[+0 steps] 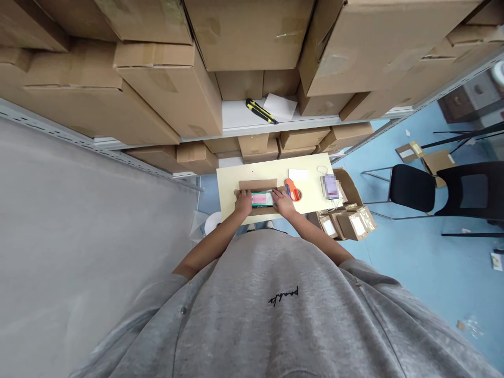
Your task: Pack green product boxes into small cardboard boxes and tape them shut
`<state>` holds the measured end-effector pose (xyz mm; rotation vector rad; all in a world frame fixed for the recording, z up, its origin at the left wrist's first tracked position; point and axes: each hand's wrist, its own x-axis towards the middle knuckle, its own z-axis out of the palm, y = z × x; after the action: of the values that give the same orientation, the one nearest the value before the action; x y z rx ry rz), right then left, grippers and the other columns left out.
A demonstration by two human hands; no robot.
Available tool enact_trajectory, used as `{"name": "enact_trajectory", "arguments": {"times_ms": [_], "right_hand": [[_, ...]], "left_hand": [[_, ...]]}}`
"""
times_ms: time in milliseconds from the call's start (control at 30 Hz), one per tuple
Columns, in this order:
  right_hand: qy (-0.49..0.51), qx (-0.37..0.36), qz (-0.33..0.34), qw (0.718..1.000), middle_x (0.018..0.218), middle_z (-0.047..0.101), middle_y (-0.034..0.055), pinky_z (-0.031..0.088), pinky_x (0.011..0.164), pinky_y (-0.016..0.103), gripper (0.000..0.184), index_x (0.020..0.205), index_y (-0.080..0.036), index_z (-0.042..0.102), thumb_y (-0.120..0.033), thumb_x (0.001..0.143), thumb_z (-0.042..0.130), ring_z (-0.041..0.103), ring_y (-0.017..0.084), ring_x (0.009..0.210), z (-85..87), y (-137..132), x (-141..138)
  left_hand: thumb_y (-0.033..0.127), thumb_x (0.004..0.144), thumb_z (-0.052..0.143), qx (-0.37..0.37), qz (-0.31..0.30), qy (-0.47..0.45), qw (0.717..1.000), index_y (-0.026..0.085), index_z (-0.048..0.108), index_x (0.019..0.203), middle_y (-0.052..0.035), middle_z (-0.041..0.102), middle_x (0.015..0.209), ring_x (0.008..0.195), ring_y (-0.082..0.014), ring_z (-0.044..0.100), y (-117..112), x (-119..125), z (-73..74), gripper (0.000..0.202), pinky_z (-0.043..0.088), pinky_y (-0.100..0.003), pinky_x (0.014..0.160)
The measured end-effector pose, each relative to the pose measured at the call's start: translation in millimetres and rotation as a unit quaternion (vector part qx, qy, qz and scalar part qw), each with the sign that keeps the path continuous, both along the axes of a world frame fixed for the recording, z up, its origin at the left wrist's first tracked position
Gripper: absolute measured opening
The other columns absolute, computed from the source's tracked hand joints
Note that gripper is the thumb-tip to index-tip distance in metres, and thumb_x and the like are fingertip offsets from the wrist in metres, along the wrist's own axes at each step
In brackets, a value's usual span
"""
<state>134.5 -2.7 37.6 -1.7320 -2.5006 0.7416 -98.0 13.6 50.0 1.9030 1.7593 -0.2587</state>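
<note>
Two hands work at the desk in the head view. The left hand and the right hand flank a pink-and-green boxed product, which lies directly between the fingers, inside an open flat cardboard carton. The fingers of each hand lie spread over one end of the product; whether they clamp it cannot be determined. Assessment: the product is probably light and stiff, and its smooth face may slip, so take hold at the two ends. Just beyond the right fingers stand an orange tape dispenser and a white paper sheet. Further right lie a pixelated packet and stacked kraft mailers. A yellow-and-black utility knife rests on a white shelf ahead of the fingers.
</note>
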Motion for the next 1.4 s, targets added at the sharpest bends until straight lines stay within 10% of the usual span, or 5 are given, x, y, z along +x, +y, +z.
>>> {"name": "enact_trajectory", "arguments": {"times_ms": [333,667,933,1167,1400], "right_hand": [[0.012,0.051,-0.010,0.999,0.170,0.036,0.0148,0.022,0.127,0.068,0.052,0.147,-0.018,0.063,-0.027,0.096,0.063,0.022,0.038,0.161,0.1,-18.4,11.0],[-0.039,0.031,0.045,0.998,0.137,0.071,0.0136,-0.005,0.126,0.075,0.036,0.131,-0.022,0.073,-0.031,0.104,0.051,0.022,0.034,0.162,2.1,-23.1,1.6],[-0.008,0.034,0.007,0.999,0.139,0.071,0.0125,-0.004,0.124,0.077,0.037,0.126,-0.024,0.075,-0.036,0.108,0.045,0.036,0.036,0.156,20.1,-12.3,-13.0],[0.032,0.036,0.070,0.996,0.145,0.067,0.0101,0.031,0.123,0.061,0.036,0.134,-0.026,0.071,-0.032,0.106,0.049,0.049,0.032,0.147,36.8,5.0,-55.0],[0.080,0.021,0.255,0.963,0.143,0.068,0.0108,0.045,0.114,0.044,0.035,0.134,-0.022,0.071,-0.029,0.105,0.052,0.059,0.028,0.136,50.4,16.9,-95.2]], "left_hand": [[0.045,0.103,0.047,0.048,-0.110,-0.010,0.993,0.012,0.070,0.131,-0.0207,0.062,0.134,0.130,-0.0353,0.053,-24.5,-5.8,-14.1,0.049,0.044,-0.045,0.111],[0.053,0.108,0.028,-0.074,-0.128,0.023,0.989,0.013,0.076,0.121,-0.0210,0.066,0.135,0.114,-0.0350,0.067,-22.6,-1.1,-7.4,0.064,0.053,-0.042,0.092],[0.042,0.107,0.041,0.020,-0.151,-0.039,0.988,0.015,0.071,0.132,-0.0185,0.066,0.137,0.131,-0.0329,0.060,-23.0,-12.2,7.9,0.047,0.048,-0.041,0.108],[0.026,0.104,0.043,0.163,-0.004,-0.088,0.983,0.021,0.060,0.146,-0.0144,0.062,0.145,0.135,-0.0297,0.057,-35.0,-47.6,34.4,0.045,0.044,-0.043,0.117],[0.029,0.104,0.044,0.209,0.212,-0.040,0.954,0.016,0.051,0.154,-0.0177,0.049,0.161,0.150,-0.0303,0.044,-100.7,-53.1,37.5,0.051,0.038,-0.046,0.125]]}}
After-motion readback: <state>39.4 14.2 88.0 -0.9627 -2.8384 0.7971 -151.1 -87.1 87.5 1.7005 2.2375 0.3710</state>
